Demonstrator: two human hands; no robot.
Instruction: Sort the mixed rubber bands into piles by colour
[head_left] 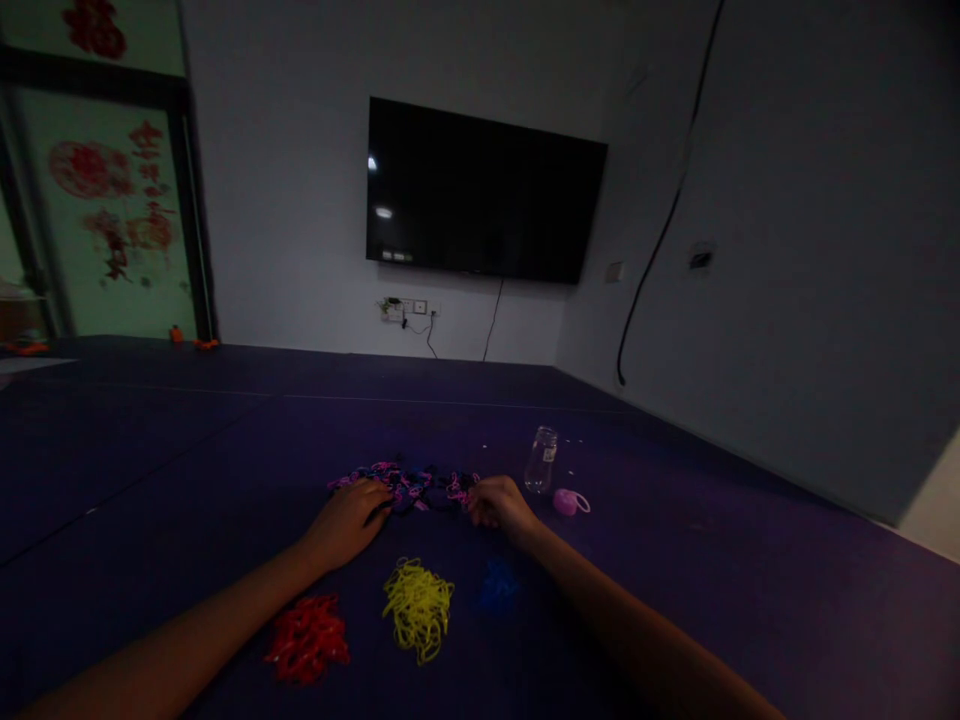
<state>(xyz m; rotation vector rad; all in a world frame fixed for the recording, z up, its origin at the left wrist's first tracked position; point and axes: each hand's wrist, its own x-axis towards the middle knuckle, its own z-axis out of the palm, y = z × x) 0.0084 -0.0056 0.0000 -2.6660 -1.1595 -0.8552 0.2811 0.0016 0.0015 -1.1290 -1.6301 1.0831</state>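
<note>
A mixed heap of small rubber bands [409,485], pink, black and blue, spreads across the purple surface ahead of me. My left hand [352,522] lies on the heap's left part, fingers stretched out. At its right end my right hand [501,505] has curled, closed fingers touching the bands; whatever is between the fingertips is hidden. Nearer to me are separate piles: red rubber bands [309,640] by my left forearm, yellow rubber bands [418,608] in the middle, and a small, dim pile of blue rubber bands [499,582] beside my right forearm.
A clear bottle [538,465] stands uncapped to the right of my right hand. Its likely pink lid [568,502], with a loop, lies beside it. Small white bits are scattered nearby. Beyond the purple surface [225,440], a television [484,190] hangs on the wall.
</note>
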